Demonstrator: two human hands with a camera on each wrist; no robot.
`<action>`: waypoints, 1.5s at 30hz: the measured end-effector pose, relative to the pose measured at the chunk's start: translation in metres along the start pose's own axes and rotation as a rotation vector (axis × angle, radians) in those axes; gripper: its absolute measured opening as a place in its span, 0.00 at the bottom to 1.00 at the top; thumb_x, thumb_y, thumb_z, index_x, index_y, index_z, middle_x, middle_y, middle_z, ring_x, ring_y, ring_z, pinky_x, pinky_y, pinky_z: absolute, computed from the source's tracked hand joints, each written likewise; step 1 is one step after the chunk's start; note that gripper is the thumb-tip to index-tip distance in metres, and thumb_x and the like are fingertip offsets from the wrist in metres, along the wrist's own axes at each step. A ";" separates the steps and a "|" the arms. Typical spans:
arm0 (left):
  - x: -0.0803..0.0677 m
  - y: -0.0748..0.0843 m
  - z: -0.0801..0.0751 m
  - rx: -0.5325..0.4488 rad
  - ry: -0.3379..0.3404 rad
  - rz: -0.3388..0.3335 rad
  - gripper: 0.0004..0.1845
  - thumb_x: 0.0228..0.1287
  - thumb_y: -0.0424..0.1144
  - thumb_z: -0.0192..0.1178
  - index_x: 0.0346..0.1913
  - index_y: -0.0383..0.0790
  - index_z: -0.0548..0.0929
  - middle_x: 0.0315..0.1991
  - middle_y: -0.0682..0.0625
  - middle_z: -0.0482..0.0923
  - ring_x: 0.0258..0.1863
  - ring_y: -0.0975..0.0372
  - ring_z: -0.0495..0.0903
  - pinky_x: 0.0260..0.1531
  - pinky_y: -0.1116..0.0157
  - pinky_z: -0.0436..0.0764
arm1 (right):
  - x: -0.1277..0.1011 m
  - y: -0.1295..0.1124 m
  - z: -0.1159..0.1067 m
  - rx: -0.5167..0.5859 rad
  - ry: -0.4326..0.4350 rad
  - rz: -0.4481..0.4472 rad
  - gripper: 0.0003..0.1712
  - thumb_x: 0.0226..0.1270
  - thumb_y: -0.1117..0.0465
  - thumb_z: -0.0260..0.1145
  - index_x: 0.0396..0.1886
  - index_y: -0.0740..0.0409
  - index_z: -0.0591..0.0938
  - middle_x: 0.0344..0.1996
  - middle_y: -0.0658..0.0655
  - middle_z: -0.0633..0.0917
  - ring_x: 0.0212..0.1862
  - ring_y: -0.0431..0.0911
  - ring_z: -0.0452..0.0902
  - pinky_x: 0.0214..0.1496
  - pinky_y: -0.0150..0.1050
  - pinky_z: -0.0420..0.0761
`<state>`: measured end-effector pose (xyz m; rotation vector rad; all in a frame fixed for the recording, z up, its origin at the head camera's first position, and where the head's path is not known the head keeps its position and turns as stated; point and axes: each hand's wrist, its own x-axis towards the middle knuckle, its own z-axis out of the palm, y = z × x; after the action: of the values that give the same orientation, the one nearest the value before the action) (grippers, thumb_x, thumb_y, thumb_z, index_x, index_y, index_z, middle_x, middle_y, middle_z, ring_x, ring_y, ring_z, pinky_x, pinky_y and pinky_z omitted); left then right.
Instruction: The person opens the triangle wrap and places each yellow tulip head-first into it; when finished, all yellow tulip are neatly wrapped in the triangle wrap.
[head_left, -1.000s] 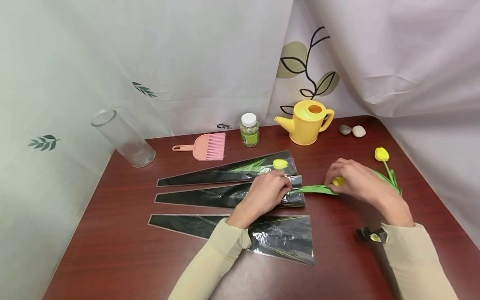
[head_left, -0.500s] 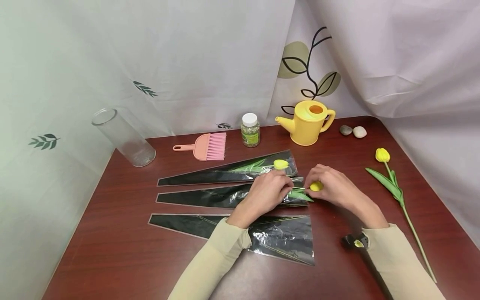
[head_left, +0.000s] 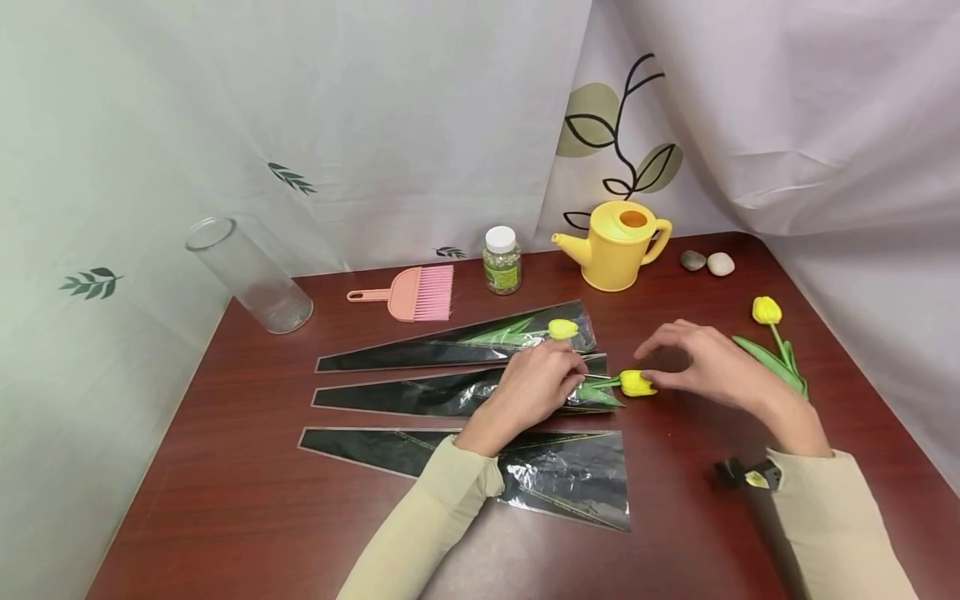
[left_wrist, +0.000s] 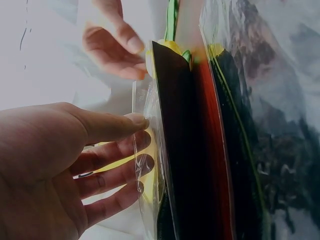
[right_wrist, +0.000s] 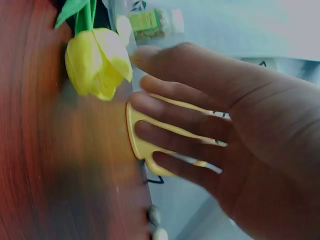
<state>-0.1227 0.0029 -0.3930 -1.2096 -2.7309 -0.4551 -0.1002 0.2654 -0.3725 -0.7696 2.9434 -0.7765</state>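
My left hand point(head_left: 536, 379) pinches the clear film edge of the middle flower sleeve point(head_left: 405, 395) between thumb and fingers, as the left wrist view shows. A yellow tulip point(head_left: 637, 383) lies with its stem inside that sleeve, and its head pokes out past the wide end. Just right of the bloom, my right hand point(head_left: 708, 367) has its fingers spread and holds nothing. In the right wrist view the tulip head point(right_wrist: 95, 62) sits off the thumb tip, apart from the fingers. Another sleeve point(head_left: 390, 354) behind has a tulip point(head_left: 562, 329) in it. A flat sleeve point(head_left: 562, 475) lies in front.
At the right lies a loose tulip point(head_left: 767, 311), partly hidden by my right arm. Along the back stand a glass vase point(head_left: 255, 279), a pink brush and dustpan point(head_left: 405, 294), a lidded jar point(head_left: 501, 262), a yellow watering can point(head_left: 615, 250) and two stones point(head_left: 720, 264).
My right hand slid the tulip leftward into the middle sleeve, then let go of its head and drew back to the right. My left hand stayed at the sleeve.
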 end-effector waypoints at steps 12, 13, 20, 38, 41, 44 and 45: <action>-0.001 0.000 -0.001 0.013 0.007 0.006 0.04 0.65 0.43 0.65 0.39 0.52 0.89 0.37 0.60 0.80 0.41 0.66 0.79 0.37 0.67 0.79 | -0.002 0.006 0.005 0.100 -0.226 0.108 0.18 0.53 0.62 0.77 0.44 0.59 0.83 0.31 0.46 0.82 0.36 0.40 0.78 0.39 0.39 0.80; -0.001 0.000 -0.001 0.014 0.007 0.009 0.04 0.65 0.44 0.65 0.39 0.52 0.89 0.37 0.60 0.80 0.42 0.66 0.79 0.37 0.67 0.79 | -0.002 0.006 0.005 0.104 -0.227 0.103 0.16 0.53 0.64 0.77 0.42 0.59 0.83 0.30 0.45 0.82 0.34 0.39 0.78 0.38 0.38 0.79; -0.001 -0.001 -0.003 -0.031 0.002 -0.003 0.05 0.66 0.44 0.65 0.41 0.51 0.89 0.37 0.60 0.80 0.41 0.67 0.78 0.38 0.67 0.79 | 0.002 0.001 0.009 0.121 -0.202 0.081 0.12 0.55 0.65 0.76 0.40 0.57 0.85 0.26 0.42 0.82 0.31 0.35 0.78 0.35 0.35 0.79; 0.002 0.001 -0.006 -0.025 0.003 0.011 0.06 0.66 0.44 0.65 0.41 0.51 0.89 0.37 0.61 0.79 0.40 0.68 0.78 0.37 0.67 0.78 | 0.015 -0.005 0.032 0.242 -0.159 0.044 0.11 0.59 0.63 0.74 0.42 0.58 0.87 0.28 0.41 0.85 0.30 0.36 0.80 0.36 0.34 0.80; 0.002 0.000 -0.006 -0.022 0.001 0.010 0.06 0.66 0.45 0.65 0.41 0.52 0.89 0.37 0.61 0.79 0.40 0.68 0.77 0.37 0.67 0.78 | 0.016 -0.005 0.033 0.247 -0.165 0.041 0.11 0.59 0.64 0.74 0.42 0.58 0.87 0.28 0.41 0.85 0.30 0.36 0.80 0.36 0.34 0.80; 0.001 0.000 -0.005 -0.024 -0.003 0.008 0.05 0.66 0.45 0.64 0.41 0.52 0.89 0.37 0.61 0.78 0.40 0.68 0.77 0.37 0.67 0.78 | 0.015 -0.004 0.033 0.251 -0.183 0.037 0.12 0.60 0.63 0.74 0.43 0.60 0.87 0.28 0.41 0.85 0.30 0.36 0.80 0.35 0.33 0.80; 0.001 0.000 -0.005 -0.023 -0.004 0.008 0.05 0.66 0.45 0.64 0.41 0.52 0.89 0.37 0.61 0.78 0.40 0.68 0.77 0.37 0.67 0.78 | 0.015 -0.003 0.032 0.251 -0.190 0.036 0.12 0.60 0.63 0.74 0.43 0.60 0.86 0.28 0.41 0.85 0.30 0.36 0.79 0.35 0.33 0.79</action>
<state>-0.1237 0.0020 -0.3877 -1.2282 -2.7298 -0.4856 -0.1079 0.2411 -0.3974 -0.7242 2.6203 -0.9864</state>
